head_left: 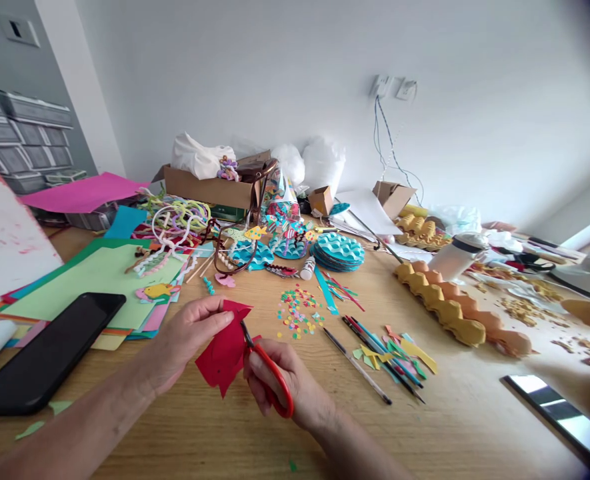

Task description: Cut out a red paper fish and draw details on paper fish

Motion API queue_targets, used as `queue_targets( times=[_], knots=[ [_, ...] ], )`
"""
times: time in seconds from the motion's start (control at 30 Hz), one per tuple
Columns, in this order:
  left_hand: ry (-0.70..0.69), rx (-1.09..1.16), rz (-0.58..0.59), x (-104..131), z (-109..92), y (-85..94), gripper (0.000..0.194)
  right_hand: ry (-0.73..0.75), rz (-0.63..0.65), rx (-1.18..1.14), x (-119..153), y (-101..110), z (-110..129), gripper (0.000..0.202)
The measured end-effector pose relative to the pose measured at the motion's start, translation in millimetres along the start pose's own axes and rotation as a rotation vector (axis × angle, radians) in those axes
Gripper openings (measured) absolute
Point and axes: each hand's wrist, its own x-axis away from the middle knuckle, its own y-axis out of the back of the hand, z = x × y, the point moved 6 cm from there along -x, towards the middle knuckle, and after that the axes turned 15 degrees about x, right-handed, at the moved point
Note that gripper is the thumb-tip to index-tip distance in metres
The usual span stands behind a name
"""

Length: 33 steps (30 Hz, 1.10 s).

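My left hand (187,337) pinches the top edge of a piece of red paper (222,357) above the wooden table (215,433). In my right hand (289,383) are red-handled scissors (267,367), fingers through the loops. The blades point up and left into the red paper near its upper right edge. The lower part of the red paper hangs in jagged points between the two hands.
A black phone (49,353) lies at the left on sheets of coloured paper (92,273). Confetti dots (297,313), pencils and paper scraps (385,353) lie just beyond my hands. Egg cartons (455,310), teal paper discs (337,250), pipe cleaners (177,220) and cardboard boxes (209,187) crowd the back.
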Motion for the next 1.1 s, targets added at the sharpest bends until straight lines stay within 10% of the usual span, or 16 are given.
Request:
queue_targets(
  times=[1.1],
  knots=[
    [-0.067,0.019,-0.028,1,12,4.9,0.029,0.002,0.008,0.054,2,-3,3,0.059]
  ],
)
